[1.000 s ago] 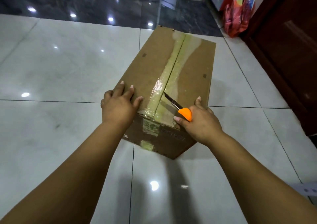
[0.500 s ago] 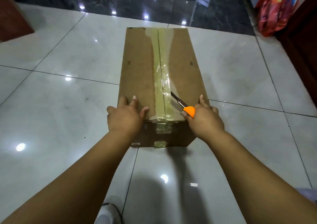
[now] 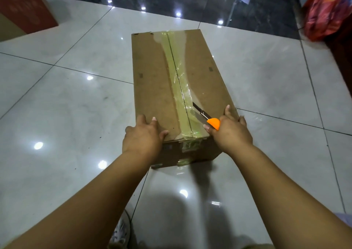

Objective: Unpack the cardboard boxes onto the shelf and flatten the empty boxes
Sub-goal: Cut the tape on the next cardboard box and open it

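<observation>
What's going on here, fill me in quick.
A person is kneeling or bending over a taped cardboard box on the tiled floor. The left hand rests flat on the near end of the lid. The right hand holds an orange-handled utility knife, blade pointing at the tape along the centre seam. The flaps are closed; nothing is unpacked yet.

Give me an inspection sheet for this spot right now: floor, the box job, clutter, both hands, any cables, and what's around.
Surface: glossy pale tile floor.
Job's things: cardboard box on floor, top seam taped shut.
Clutter: nothing seen.
Grippers: left hand rests on box's near edge; right hand holds orange-handled knife, blade at tape.
Cables: nothing seen.
Surroundings: red-printed carton far left, red bag far right, shoe below.
</observation>
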Motion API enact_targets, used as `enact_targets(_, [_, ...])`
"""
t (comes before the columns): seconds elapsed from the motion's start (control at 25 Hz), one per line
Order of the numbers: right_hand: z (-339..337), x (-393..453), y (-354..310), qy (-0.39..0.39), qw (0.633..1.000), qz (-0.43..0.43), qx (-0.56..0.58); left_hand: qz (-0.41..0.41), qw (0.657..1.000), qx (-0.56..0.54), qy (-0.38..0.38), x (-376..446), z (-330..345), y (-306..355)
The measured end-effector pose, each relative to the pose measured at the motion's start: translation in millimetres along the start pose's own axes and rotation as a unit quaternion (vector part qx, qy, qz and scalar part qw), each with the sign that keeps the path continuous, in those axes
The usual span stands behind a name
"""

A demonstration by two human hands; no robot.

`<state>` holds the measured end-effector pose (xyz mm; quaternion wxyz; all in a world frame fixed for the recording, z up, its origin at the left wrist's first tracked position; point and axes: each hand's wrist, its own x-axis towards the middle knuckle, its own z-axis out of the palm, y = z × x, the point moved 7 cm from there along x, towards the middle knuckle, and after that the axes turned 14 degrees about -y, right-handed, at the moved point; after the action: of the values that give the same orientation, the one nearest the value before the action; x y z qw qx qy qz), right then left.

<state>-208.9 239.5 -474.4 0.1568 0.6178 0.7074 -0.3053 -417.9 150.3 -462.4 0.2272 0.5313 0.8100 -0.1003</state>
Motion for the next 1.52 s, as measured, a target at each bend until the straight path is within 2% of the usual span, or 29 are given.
enact_targets(0.24, [1, 3, 3, -0.007, 1.000, 0.002, 0.015, 0.002, 1.000, 0.023, 0.015, 5, -11, 5])
enact_targets(0.32, [0, 3, 3, -0.008, 1.000, 0.004, 0.020, 0.012, 0.999, 0.038, -0.003, 15, -13, 10])
enact_targets(0.52, [-4, -2, 2, -0.013, 0.999, 0.024, 0.017, 0.113, 0.991, 0.042, -0.058, 42, -13, 33])
enact_targets(0.64, [-8, -5, 0, -0.003, 0.999, 0.038, 0.000, 0.127, 0.988, 0.053, -0.072, 49, -14, 38])
enact_targets(0.88, [-19, -5, -14, 0.034, 0.997, 0.069, 0.000, 0.142, 0.985, 0.080, -0.055, 55, -21, 43])
enact_targets(1.16, [-27, -7, -17, 0.045, 0.992, 0.109, 0.035, 0.223, 0.972, 0.078, -0.021, 65, -23, 52])
enact_targets(1.36, [-33, -10, -28, 0.110, 0.987, 0.112, 0.029, 0.260, 0.963, 0.065, 0.008, 66, -30, 61])
enact_targets(1.52, [-35, 0, -38, 0.100, 0.987, 0.080, 0.098, 0.268, 0.960, 0.072, -0.015, 70, -25, 56])
